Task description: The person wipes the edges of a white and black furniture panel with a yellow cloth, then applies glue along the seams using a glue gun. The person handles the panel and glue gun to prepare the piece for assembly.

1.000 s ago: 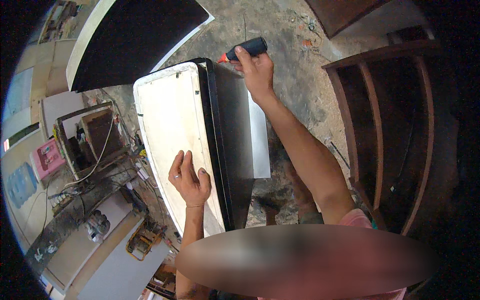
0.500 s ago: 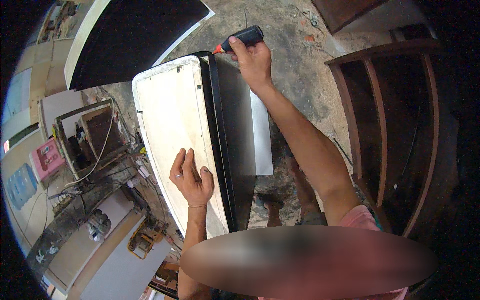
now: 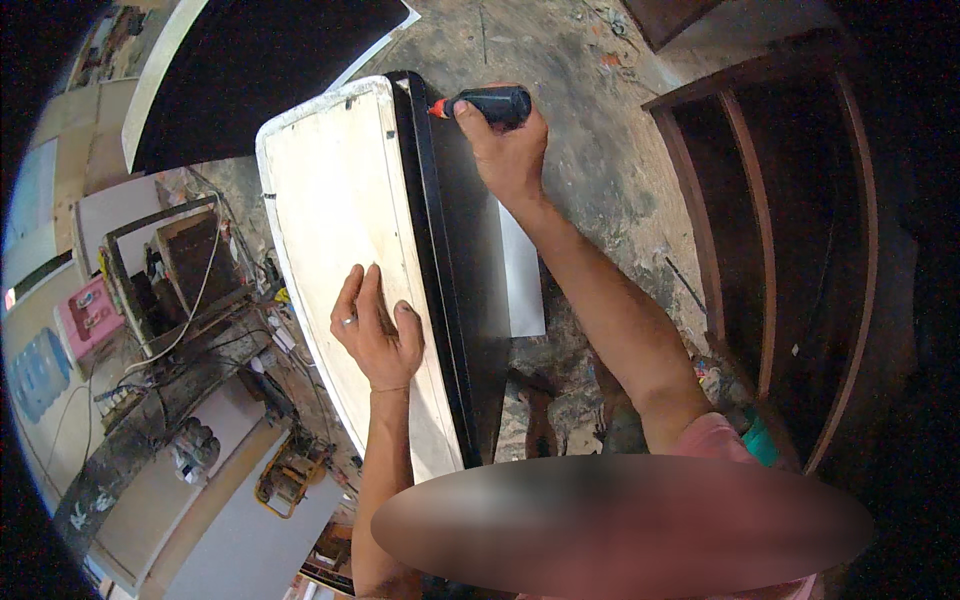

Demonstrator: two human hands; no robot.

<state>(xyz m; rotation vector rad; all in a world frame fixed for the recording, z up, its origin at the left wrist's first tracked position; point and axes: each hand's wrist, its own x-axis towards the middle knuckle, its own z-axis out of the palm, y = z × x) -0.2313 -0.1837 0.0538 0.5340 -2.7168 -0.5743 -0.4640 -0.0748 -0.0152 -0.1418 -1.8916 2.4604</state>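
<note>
My left hand (image 3: 375, 335) rests on the pale wooden face of a long, round-cornered panel (image 3: 330, 190), its fingers slightly apart and holding nothing. Black edging strips (image 3: 432, 215) run along the panel's right side, with a dark surface beyond them. In my right hand (image 3: 515, 160) is a small black squeeze bottle (image 3: 495, 104) with a red-orange nozzle, held nearly level. The nozzle's tip points left at the outer black strip, just below the panel's far right corner. Whether it touches the strip I cannot tell.
A large black panel with pale edges (image 3: 250, 80) lies at the far left. Dark brown wooden shelving (image 3: 745, 230) stands at right. A white strip (image 3: 520, 270) lies beside the dark surface. Left are a cluttered bench, cables (image 3: 195, 315) and a yellow-framed tool (image 3: 285, 480).
The bottle's nozzle has moved along the black strip, from the far corner a little toward me. My left hand stays on the wooden face. The whole view has shifted slightly.
</note>
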